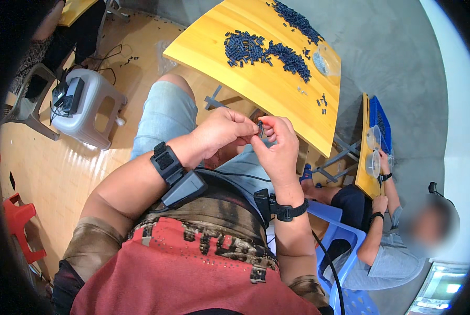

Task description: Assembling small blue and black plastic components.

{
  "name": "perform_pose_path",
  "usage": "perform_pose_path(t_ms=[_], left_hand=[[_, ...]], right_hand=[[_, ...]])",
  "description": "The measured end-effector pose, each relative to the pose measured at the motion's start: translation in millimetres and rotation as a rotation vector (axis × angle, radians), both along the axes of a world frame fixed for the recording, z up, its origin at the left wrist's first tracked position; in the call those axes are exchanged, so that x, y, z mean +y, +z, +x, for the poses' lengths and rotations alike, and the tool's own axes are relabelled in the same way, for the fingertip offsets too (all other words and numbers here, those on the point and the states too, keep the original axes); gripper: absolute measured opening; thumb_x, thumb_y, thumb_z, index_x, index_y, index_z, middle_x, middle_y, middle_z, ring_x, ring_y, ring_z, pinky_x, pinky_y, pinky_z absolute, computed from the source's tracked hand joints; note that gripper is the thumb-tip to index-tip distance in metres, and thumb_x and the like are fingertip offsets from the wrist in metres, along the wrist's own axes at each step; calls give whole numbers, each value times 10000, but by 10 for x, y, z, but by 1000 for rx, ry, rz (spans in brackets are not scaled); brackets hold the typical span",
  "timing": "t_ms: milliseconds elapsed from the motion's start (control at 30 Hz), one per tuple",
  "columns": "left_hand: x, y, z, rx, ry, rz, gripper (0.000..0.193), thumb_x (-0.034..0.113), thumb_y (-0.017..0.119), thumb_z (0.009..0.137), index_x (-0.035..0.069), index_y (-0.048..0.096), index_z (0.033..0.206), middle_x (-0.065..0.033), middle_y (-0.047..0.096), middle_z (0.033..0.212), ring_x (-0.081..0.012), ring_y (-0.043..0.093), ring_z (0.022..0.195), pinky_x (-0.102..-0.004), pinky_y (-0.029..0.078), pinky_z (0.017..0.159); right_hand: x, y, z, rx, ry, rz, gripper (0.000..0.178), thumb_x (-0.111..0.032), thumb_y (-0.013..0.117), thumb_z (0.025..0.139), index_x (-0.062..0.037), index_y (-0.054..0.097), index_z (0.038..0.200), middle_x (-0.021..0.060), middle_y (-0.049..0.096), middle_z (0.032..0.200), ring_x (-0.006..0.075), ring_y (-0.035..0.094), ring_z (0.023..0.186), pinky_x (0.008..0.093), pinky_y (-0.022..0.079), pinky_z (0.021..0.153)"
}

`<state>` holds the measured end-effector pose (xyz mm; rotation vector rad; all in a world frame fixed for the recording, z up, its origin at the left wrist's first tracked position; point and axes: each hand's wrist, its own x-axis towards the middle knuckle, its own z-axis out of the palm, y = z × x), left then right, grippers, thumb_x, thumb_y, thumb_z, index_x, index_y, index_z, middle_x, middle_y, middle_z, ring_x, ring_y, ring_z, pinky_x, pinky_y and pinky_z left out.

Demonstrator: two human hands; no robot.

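Observation:
Above my lap, just off the near edge of the yellow table (214,47), my two hands meet at the fingertips. My left hand (222,131) pinches a small dark cylindrical part (260,126). The fingers of my right hand (281,142) close on the same piece from the other side. Fingers cover most of it, so its exact kind is hard to make out. On the tabletop lie piles of similar small black parts (244,49), a second heap (290,62) beside the first, and another (298,20) at the far edge.
A clear bag or dish of small pale pieces (321,62) lies at the table's right, near a few loose black parts (323,103). A grey stool (88,100) stands left, a red stool (22,226) lower left. Another person (387,247) sits right at a table with clear tubs (373,163).

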<state>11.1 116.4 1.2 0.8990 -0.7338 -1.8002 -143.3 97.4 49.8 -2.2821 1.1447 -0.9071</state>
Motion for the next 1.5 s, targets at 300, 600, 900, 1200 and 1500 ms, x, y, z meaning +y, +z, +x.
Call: perform_pose_path(t_ms=[300, 600, 900, 1200, 1500], left_hand=[[16, 10, 3, -170, 0, -15, 160, 164, 602, 854, 15, 660, 858, -33, 637, 730, -75, 567, 610, -206, 460, 555], [-6, 1, -35, -128, -45, 147, 238, 213, 611, 847, 34, 637, 692, -8, 565, 598, -53, 482, 487, -189, 369, 418], [-167, -133, -87, -325, 40, 77, 214, 163, 590, 859, 2, 657, 735, -11, 587, 610, -60, 500, 517, -215, 408, 472], [-380, -228, -117, -228, 90, 161, 164, 122, 585, 856, -17, 664, 817, -39, 624, 698, -85, 551, 589, -234, 452, 531], [-616, -486, -228, -26, 150, 306, 152, 101, 594, 848, -39, 648, 865, -67, 644, 774, -106, 586, 652, -244, 481, 595]], right_hand=[[-24, -70, -38, 68, 64, 69, 347, -58, 646, 669, 16, 594, 1004, 152, 596, 857, 269, 585, 809, 333, 478, 714], [-90, -130, -39, 243, 88, -104, 266, -89, 625, 664, 16, 586, 906, 162, 551, 776, 337, 541, 758, 405, 451, 676], [-316, -294, -1, 266, 151, -104, 197, -77, 638, 630, -4, 552, 791, 142, 505, 704, 330, 519, 707, 410, 433, 624], [-510, -533, 3, 209, 102, -109, 241, -52, 638, 639, -2, 577, 867, 149, 521, 743, 328, 528, 734, 400, 447, 662], [-687, -668, -55, 205, -25, 3, 362, -73, 679, 628, -6, 579, 970, 132, 538, 904, 322, 519, 861, 404, 436, 762]])
